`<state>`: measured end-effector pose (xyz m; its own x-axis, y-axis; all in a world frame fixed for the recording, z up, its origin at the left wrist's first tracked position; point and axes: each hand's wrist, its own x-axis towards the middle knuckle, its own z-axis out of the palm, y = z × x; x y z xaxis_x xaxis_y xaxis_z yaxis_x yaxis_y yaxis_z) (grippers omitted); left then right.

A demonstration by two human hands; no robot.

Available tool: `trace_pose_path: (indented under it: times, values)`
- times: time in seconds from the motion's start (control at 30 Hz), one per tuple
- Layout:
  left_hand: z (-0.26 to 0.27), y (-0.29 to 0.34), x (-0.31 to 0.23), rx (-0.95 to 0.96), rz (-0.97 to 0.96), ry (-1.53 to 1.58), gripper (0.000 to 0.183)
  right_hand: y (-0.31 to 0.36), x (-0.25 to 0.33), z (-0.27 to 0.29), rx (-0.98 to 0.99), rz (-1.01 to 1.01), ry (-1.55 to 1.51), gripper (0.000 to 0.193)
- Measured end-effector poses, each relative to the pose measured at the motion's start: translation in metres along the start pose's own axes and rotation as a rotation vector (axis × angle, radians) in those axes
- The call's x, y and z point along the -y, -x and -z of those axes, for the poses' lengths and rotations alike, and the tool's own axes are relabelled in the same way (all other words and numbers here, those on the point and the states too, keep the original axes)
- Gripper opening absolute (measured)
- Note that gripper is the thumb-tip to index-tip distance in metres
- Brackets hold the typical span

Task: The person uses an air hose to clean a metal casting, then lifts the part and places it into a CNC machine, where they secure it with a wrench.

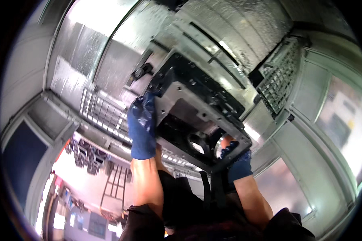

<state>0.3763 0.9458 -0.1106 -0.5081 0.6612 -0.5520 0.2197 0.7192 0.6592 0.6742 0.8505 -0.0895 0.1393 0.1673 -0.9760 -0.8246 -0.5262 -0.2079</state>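
Both my hands, in blue coated gloves, hold a large metal housing [193, 102] with a machined grey flange, bolt holes, a wide opening and a round bore. My left hand [142, 114] grips its left side, fingers wrapped over the edge. At the lower right corner my right hand [235, 154] is closed round the wall, a finger showing through the bore. The housing is tilted in front of me. Right behind it lies a dark block-like fixture [199, 78] with bolts; whether the two touch, I cannot tell.
I lean into a wet metal machine enclosure. A small black clamp [141, 71] sits left of the fixture. Slotted grates [102, 110] run along the left, and another grate [280, 76] stands right. A windowed door [309, 168] is at the right. A wheeled rack [116, 186] stands outside, lower left.
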Motion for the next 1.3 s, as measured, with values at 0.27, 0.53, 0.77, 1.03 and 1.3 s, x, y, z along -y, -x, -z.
trace_pose_path:
  times: [0.27, 0.53, 0.77, 1.03, 1.3]
  values:
    - [-0.011, -0.016, 0.030, -0.021, -0.270, 0.080, 0.035, -0.040, -0.007, -0.006, 0.231, 0.008, -0.156, 0.028]
    - [-0.008, -0.023, 0.024, 0.029, 0.308, 0.339, 0.038, -0.049, 0.003, -0.004, 0.252, 0.033, -0.251, 0.027]
    - [-0.023, -0.009, -0.001, -0.008, 0.292, 0.300, 0.032, -0.050, -0.011, -0.005, 0.214, 0.045, -0.302, 0.026]
    - [-0.021, -0.020, 0.018, -0.059, 0.243, 0.295, 0.032, -0.043, -0.051, -0.011, 0.038, 0.188, -0.260, 0.026]
    - [-0.021, -0.012, 0.015, 0.010, 0.219, 0.321, 0.030, -0.047, -0.048, -0.011, -0.027, 0.267, -0.158, 0.026]
